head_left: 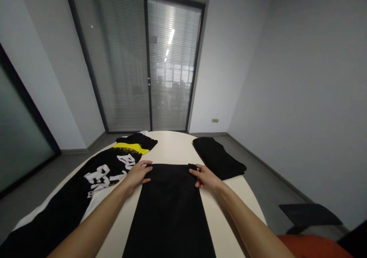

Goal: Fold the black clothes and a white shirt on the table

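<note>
A black garment, smooth and laid out as a long strip, runs from the middle of the table toward me and out of the bottom of the view. Its kind is not clear. At its far left corner my left hand is closed on the edge, fingertips on the cloth. My right hand pinches the far right corner, where a small bit of cloth is bunched. To the left lies a black, white and yellow printed garment, spread loosely. Beyond my right hand rests a folded black garment.
The pale table has a rounded far edge. At the lower right stand a red chair seat and a black armrest. Glass panels with blinds stand behind the table, and a grey wall is on the right.
</note>
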{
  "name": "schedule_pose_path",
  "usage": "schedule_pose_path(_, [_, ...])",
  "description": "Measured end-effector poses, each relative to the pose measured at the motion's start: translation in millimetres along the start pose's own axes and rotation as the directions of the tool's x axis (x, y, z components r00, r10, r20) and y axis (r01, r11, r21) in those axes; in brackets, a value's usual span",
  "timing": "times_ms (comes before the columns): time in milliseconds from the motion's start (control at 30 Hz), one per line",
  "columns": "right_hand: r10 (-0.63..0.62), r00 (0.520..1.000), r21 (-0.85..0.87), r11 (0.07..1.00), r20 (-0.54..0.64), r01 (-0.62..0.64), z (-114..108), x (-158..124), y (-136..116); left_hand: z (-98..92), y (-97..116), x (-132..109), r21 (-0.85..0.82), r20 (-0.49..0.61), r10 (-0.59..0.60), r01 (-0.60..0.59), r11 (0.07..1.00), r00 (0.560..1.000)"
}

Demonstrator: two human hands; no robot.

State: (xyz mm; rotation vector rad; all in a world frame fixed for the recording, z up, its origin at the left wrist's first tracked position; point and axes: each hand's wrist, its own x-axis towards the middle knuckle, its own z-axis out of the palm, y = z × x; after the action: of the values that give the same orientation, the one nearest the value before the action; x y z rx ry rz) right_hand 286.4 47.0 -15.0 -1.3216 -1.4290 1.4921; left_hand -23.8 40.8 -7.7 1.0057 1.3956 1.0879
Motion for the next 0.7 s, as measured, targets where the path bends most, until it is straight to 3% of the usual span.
schedule_pose_path(100, [-0.212,0.976,-0.063,0.976,-0.053,0.208,0.5,4.8,3.1,-0.8,1.8,3.3,-0.06,0.035,0.079,-0.077,0.995,0.996])
schedule_pose_path(200, [-0.394,0.898,-0.348,0.884,-0.193,0.313,0.2,2.9,0.3,0.8,-3.5,10.6,0.023,-0.014,0.241,-0.241,0.97,0.97])
schedule_pose_path(233, [-0.451,0.862,-0.474,0.826,-0.23,0.305,1.7,0.4,-1.9,2.2,-6.6,12.2,0.122,-0.047,0.329,-0.322,0.939,0.943])
schedule_pose_path(300, [-0.563,0.798,-0.668,0.68,-0.212,0.302,9.1,-6.8,-7.6,6.6,-13.8,11.7,0.375,-0.061,0.54,-0.482,0.792,0.84])
schedule_pose_path(367, [-0.623,0.779,-0.754,0.546,-0.074,0.365,22.5,-16.1,-13.1,12.3,-21.1,6.2,0.575,0.063,0.681,-0.584,0.573,0.73])
schedule_pose_path(433, [-0.571,0.813,-0.782,0.453,0.114,0.428,38.6,-25.2,-16.3,17.4,-27.4,-1.6,0.675,0.272,0.681,-0.639,0.369,0.68])
schedule_pose_path(500, [-0.446,0.865,-0.792,0.429,0.232,0.434,52.2,-31.5,-16.1,20.6,-31.3,-7.9,0.722,0.428,0.589,-0.651,0.234,0.685])
schedule_pose_path(600, [-0.312,0.908,-0.808,0.433,0.281,0.399,59.7,-32.3,-11.8,22.3,-29.9,-12.7,0.784,0.453,0.539,-0.605,0.139,0.71])
schedule_pose_path(700, [-0.302,0.916,-0.812,0.442,0.264,0.38,53.0,-23.4,-6.5,24.9,-22.8,-17.5,0.795,0.421,0.589,-0.594,0.127,0.69])
